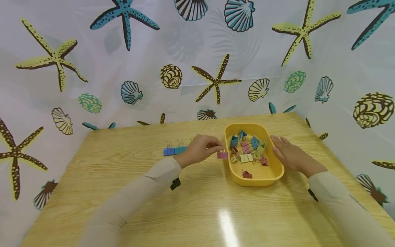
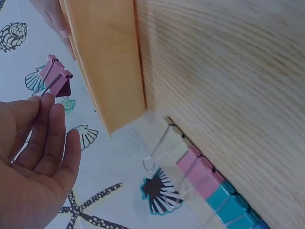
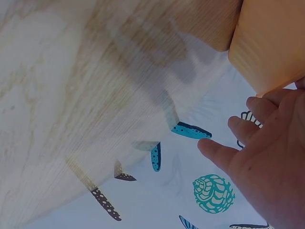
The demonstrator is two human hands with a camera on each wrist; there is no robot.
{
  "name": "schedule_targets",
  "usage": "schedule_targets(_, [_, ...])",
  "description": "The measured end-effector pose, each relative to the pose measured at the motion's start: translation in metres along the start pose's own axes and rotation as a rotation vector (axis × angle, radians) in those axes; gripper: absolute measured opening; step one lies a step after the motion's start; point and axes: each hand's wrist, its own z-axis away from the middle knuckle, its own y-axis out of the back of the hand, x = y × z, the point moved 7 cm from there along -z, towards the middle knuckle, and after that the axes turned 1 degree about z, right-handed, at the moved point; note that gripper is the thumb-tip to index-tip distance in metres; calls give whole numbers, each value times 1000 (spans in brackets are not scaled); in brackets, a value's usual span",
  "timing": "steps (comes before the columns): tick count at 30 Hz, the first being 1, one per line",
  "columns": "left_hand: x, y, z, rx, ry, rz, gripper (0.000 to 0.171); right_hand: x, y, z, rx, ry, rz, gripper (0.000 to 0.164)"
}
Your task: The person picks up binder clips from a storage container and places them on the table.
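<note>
My left grip pinches a pink binder clip, seemingly clear of the yellow tray just rightward.

I see room to pass over the tabletop in front of the yellow tray. The right hand blocks its right side, the left hand its left rim; a row of clips obstructs farther left.
</note>
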Motion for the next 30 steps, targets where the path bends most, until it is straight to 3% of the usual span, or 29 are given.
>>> schedule_targets(9, [-54,35,44,71,186,-41,16,-2,1,1,18,5,5,59])
schedule_targets(20, [-106,79,93,170,298,-79,19,-4,3,2,27,9,40,58])
schedule_targets(30, [-139,101,115,197,379,-181,17,-1,2,2,-4,-18,37,60])
